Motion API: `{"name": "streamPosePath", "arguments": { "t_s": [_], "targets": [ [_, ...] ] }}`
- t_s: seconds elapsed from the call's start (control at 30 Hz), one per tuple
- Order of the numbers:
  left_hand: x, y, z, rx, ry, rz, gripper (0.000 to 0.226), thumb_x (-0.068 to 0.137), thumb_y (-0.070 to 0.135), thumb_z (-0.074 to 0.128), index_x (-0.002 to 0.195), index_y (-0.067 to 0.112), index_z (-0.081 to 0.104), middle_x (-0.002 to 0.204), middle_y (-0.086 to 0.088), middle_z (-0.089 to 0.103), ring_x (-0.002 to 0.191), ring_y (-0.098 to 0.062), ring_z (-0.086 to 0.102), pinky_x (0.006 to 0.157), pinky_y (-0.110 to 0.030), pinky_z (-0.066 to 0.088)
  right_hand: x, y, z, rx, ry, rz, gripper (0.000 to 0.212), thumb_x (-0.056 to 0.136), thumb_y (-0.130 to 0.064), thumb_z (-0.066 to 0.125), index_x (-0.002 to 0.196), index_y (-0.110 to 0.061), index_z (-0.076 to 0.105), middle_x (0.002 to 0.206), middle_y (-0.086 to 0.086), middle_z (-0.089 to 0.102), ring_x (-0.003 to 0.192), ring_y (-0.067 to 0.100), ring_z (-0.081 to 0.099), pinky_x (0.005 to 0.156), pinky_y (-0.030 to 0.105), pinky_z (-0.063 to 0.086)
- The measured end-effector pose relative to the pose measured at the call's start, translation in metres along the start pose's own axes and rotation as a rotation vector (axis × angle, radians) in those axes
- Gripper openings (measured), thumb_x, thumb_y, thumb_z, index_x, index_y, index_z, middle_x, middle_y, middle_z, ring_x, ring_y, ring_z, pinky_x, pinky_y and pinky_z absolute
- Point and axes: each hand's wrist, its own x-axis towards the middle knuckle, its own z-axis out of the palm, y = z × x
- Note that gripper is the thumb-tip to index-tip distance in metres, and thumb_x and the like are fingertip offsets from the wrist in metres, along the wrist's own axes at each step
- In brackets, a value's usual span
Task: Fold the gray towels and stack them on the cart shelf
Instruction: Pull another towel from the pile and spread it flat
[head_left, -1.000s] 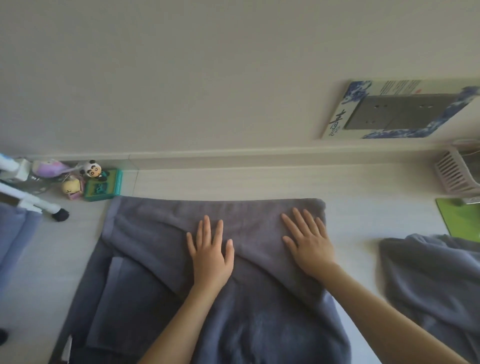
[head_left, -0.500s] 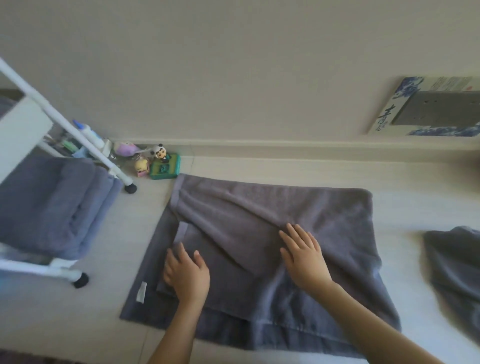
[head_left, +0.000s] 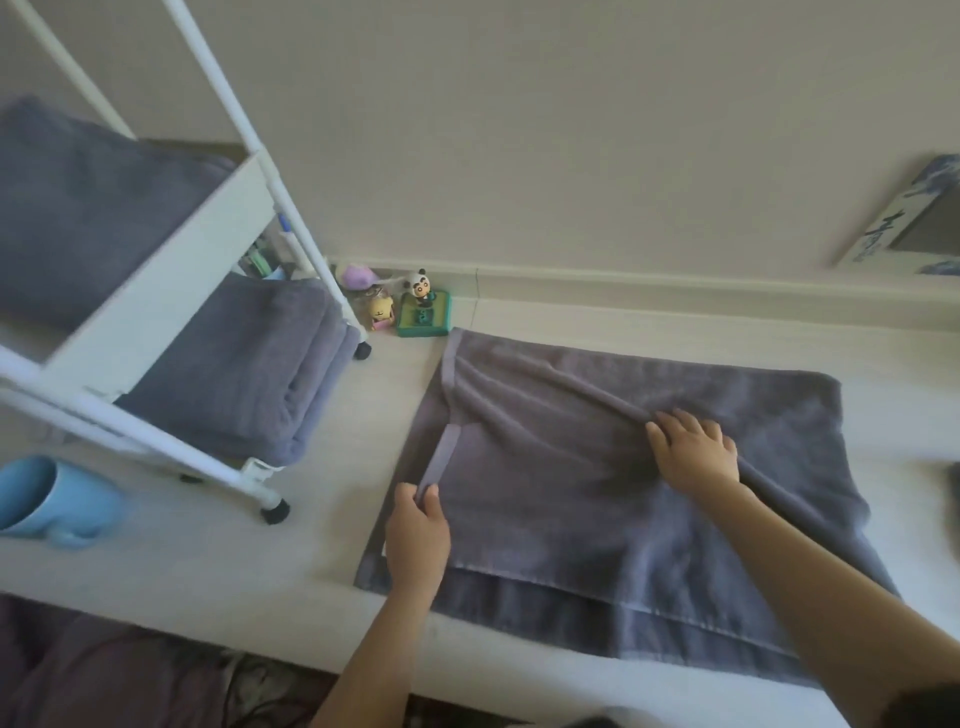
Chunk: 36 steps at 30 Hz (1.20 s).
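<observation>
We see a gray towel (head_left: 649, 499) spread on the pale floor (head_left: 322, 519). Our left hand (head_left: 418, 540) pinches the towel's hemmed corner, and our right hand (head_left: 693, 454) grips a raised fold at its middle. Beyond the left fingers (head_left: 423, 493) stands a white cart (head_left: 171, 291) carrying folded gray towels (head_left: 239, 364), with small toys (head_left: 410, 306) just beside it.

Left hand (head_left: 417, 535): bare; no glove, ring or watch in view
Right hand (head_left: 695, 453): bare; fingers unadorned
Forearms: both bare up to the frame's edge; no sleeve visible; wrists uncovered
</observation>
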Motion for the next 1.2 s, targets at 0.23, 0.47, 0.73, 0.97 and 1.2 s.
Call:
{"name": "streamPosePath", "arguments": {
  "t_s": [0.23, 0.47, 0.73, 0.97, 1.2],
  "targets": [
    [-0.004, -0.043, -0.036, 0.243, 0.032, -0.025, 0.022, 0.099, 0.035, 0.039, 0.091, 0.015, 0.044, 0.076, -0.005, 0.06, 0.07, -0.029, 0.056, 0.058, -0.032, 0.035, 0.007, -0.019, -0.012, -0.146, -0.026, 0.044, 0.053, 0.097, -0.053, 0.019, 0.134, -0.026, 0.046, 0.144, 0.004, 0.043, 0.133, 0.032, 0.031, 0.111, 0.045, 0.018],
    [-0.004, -0.06, -0.045, 0.253, 0.066, -0.082, 0.024, 0.099, 0.035, 0.041, 0.091, 0.014, 0.048, 0.085, -0.008, 0.064, 0.081, -0.031, 0.061, 0.058, -0.03, 0.033, 0.001, -0.02, -0.005, -0.168, -0.052, 0.053, 0.058, 0.096, -0.056, 0.021, 0.145, -0.026, 0.028, 0.155, 0.001, 0.025, 0.14, 0.032, 0.021, 0.115, 0.045, 0.011],
    [0.014, -0.042, -0.037, 0.334, 0.069, 0.037, 0.031, 0.091, 0.032, 0.056, 0.109, 0.007, 0.058, 0.105, -0.013, 0.058, 0.1, -0.032, 0.053, 0.08, -0.04, 0.043, -0.008, -0.026, 0.003, -0.176, -0.075, 0.039, 0.058, 0.098, -0.052, 0.018, 0.15, -0.025, 0.017, 0.159, 0.0, 0.008, 0.145, 0.028, 0.003, 0.118, 0.045, 0.004],
    [0.007, -0.043, -0.015, 0.367, 0.123, 0.296, 0.05, 0.084, 0.016, 0.063, 0.132, 0.011, 0.053, 0.133, -0.015, 0.051, 0.119, -0.032, 0.049, 0.099, -0.05, 0.034, -0.071, -0.049, 0.036, -0.086, 0.105, -0.26, 0.058, 0.095, -0.055, 0.02, 0.147, -0.029, 0.027, 0.157, 0.002, 0.018, 0.144, 0.024, 0.012, 0.116, 0.041, 0.005],
    [0.005, -0.063, -0.001, 0.603, -0.11, 0.58, 0.058, 0.094, 0.047, 0.027, 0.144, 0.02, 0.039, 0.151, -0.008, 0.034, 0.138, -0.032, 0.034, 0.113, -0.051, 0.025, -0.094, -0.022, 0.07, -0.165, -0.006, -0.151, 0.08, 0.072, -0.076, -0.016, 0.144, -0.041, -0.017, 0.155, -0.006, -0.019, 0.145, 0.02, -0.015, 0.118, 0.039, -0.009]
  ]
}}
